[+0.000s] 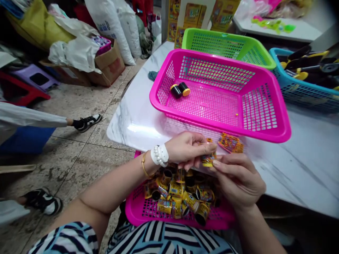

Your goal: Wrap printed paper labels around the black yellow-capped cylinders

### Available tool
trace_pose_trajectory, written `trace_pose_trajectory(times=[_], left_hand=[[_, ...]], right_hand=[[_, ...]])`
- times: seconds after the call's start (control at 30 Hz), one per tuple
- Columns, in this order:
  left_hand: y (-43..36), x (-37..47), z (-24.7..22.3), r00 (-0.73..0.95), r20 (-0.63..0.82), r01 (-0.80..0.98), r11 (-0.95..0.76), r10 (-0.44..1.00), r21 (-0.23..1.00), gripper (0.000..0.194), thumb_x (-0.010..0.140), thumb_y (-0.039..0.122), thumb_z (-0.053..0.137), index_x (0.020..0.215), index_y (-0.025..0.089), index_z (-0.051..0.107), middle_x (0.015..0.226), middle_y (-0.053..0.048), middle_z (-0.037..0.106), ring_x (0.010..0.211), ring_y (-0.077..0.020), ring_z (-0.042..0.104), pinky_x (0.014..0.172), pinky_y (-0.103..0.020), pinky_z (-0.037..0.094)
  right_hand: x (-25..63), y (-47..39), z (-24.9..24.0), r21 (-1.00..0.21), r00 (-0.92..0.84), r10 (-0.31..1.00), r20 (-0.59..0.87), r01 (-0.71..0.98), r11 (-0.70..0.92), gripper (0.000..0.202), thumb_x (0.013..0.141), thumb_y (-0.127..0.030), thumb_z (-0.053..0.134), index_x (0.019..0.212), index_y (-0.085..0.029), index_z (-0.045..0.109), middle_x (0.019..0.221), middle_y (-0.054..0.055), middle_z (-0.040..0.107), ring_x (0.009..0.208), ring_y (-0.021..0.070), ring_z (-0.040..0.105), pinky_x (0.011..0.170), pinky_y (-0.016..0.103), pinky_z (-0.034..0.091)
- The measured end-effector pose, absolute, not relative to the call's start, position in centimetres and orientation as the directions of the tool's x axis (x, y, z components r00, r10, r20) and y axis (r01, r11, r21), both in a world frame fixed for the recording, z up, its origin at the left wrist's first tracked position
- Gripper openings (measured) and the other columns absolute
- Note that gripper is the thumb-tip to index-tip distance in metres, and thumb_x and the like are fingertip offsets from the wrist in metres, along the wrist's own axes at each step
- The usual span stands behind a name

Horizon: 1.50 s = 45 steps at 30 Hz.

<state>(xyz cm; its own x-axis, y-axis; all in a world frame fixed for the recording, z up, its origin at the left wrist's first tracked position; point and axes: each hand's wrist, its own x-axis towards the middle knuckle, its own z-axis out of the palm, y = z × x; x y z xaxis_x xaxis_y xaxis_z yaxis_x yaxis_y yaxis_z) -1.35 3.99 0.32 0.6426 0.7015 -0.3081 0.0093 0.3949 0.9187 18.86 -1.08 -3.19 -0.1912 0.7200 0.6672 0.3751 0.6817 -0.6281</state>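
Note:
Between my two hands, above the table's near edge, is a small yellow printed sleeve (208,159). My left hand (189,150) is closed on it with thumb and fingers. From the other side, my right hand (239,178) pinches its lower edge. Whether a cylinder sits inside the sleeve is hidden. Beyond my fingers lies a pile of flat orange printed sleeves (231,143) on the table. Below my hands, a lower pink basket (135,211) holds many small black cylinders in yellow printed sleeves (176,190), some lying tilted with dark open ends.
A large pink basket (284,130) on the marble-patterned table (299,169) holds two black cylinders with yellow caps (180,90). Behind stand a green basket (267,63) and a blue basket (299,91) of black-and-yellow items. Another person's shoe (87,122) is on the floor at left.

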Motion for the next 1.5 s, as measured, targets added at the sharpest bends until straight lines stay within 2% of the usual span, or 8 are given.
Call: trace_pose_trajectory(times=[0.2, 0.33, 0.43, 0.57, 0.8, 1.1, 1.37, 1.5], left_hand=[[3.6, -1.0, 0.7, 0.577, -0.334, 0.068, 0.364, 0.745, 0.929, 0.048, 0.084, 0.063, 0.072, 0.082, 0.018, 0.055, 0.046, 0.006, 0.058, 0.026, -0.0058, 0.045, 0.027, -0.014, 0.025], [1.6, -1.7, 0.3, 0.723, -0.337, -0.099, 0.573, 0.603, 0.813, 0.046, 0.085, 0.062, 0.07, 0.087, 0.018, 0.058, 0.051, 0.004, 0.062, 0.029, -0.0058, 0.046, 0.028, -0.014, 0.028], [-0.9, -2.1, 0.1, 0.66, -0.375, -0.189, 0.627, 0.651, 0.756, 0.047, 0.079, 0.06, 0.078, 0.083, 0.018, 0.057, 0.049, 0.008, 0.057, 0.029, -0.0027, 0.039, 0.028, -0.013, 0.025], [-3.5, -2.1, 0.2, 0.534, -0.418, -0.261, 0.614, 0.735, 0.745, 0.052, 0.075, 0.064, 0.079, 0.08, 0.018, 0.055, 0.049, 0.008, 0.055, 0.031, -0.0012, 0.037, 0.029, -0.011, 0.025], [-5.8, -2.6, -0.9, 0.493, -0.429, -0.271, 0.602, 0.757, 0.751, 0.053, 0.076, 0.066, 0.077, 0.085, 0.016, 0.062, 0.049, 0.007, 0.055, 0.03, -0.0019, 0.035, 0.03, -0.014, 0.022], [-7.0, -2.4, -1.3, 0.317, -0.452, -0.3, 0.54, 0.834, 0.787, 0.039, 0.081, 0.049, 0.079, 0.092, 0.015, 0.064, 0.059, 0.008, 0.055, 0.038, -0.0018, 0.039, 0.038, -0.015, 0.024], [-6.7, -1.7, -2.5, 0.259, -0.338, -0.305, 0.409, 0.905, 0.86, 0.047, 0.071, 0.041, 0.087, 0.102, 0.014, 0.065, 0.077, 0.003, 0.062, 0.057, -0.0053, 0.05, 0.053, -0.018, 0.04], [-6.9, -2.7, -2.1, 0.286, -0.298, -0.206, 0.362, 0.911, 0.909, 0.047, 0.08, 0.048, 0.08, 0.108, 0.014, 0.065, 0.08, 0.001, 0.064, 0.053, -0.0051, 0.047, 0.049, -0.018, 0.038]], right_hand=[[18.3, -1.3, -2.9, -0.628, -0.207, 0.731, 0.65, 0.396, 0.67, 0.044, 0.08, -0.008, 0.08, 0.115, -0.034, 0.076, 0.099, 0.002, 0.06, 0.084, 0.016, 0.066, 0.068, 0.03, 0.061], [18.0, -2.9, -2.6, -0.778, -0.156, 0.81, 0.566, 0.226, 0.587, 0.03, 0.081, -0.007, 0.078, 0.1, -0.03, 0.076, 0.09, 0.001, 0.057, 0.075, 0.0126, 0.063, 0.059, 0.025, 0.056], [17.6, -4.4, -2.3, -0.839, -0.19, 0.84, 0.509, 0.111, 0.533, 0.028, 0.083, -0.011, 0.077, 0.104, -0.029, 0.076, 0.09, 0.002, 0.059, 0.077, 0.0144, 0.063, 0.06, 0.025, 0.057], [17.5, -5.5, -1.7, -0.8, -0.263, 0.813, 0.519, 0.185, 0.571, 0.045, 0.082, -0.006, 0.076, 0.12, -0.031, 0.075, 0.093, 0.003, 0.065, 0.085, 0.017, 0.07, 0.072, 0.03, 0.064], [17.2, -6.9, -2.2, -0.791, -0.286, 0.791, 0.541, 0.146, 0.594, 0.038, 0.08, -0.001, 0.075, 0.104, -0.03, 0.078, 0.08, -0.001, 0.067, 0.075, 0.0163, 0.075, 0.066, 0.027, 0.066], [15.9, -8.4, -4.4, -0.832, -0.105, 0.894, 0.436, 0.331, 0.445, 0.041, 0.076, -0.014, 0.085, 0.113, -0.026, 0.076, 0.099, 0.005, 0.07, 0.086, 0.0184, 0.07, 0.074, 0.031, 0.062], [14.9, -8.9, -3.6, -0.998, 0.029, 0.998, -0.047, 0.049, -0.048, 0.025, 0.081, -0.021, 0.081, 0.105, -0.022, 0.081, 0.091, 0.003, 0.078, 0.08, 0.0166, 0.076, 0.074, 0.027, 0.065], [15.3, -8.6, -3.8, -0.959, 0.001, 0.976, 0.216, 0.187, 0.212, 0.033, 0.08, -0.013, 0.08, 0.111, -0.026, 0.08, 0.095, 0.003, 0.078, 0.083, 0.0159, 0.075, 0.076, 0.026, 0.064]])
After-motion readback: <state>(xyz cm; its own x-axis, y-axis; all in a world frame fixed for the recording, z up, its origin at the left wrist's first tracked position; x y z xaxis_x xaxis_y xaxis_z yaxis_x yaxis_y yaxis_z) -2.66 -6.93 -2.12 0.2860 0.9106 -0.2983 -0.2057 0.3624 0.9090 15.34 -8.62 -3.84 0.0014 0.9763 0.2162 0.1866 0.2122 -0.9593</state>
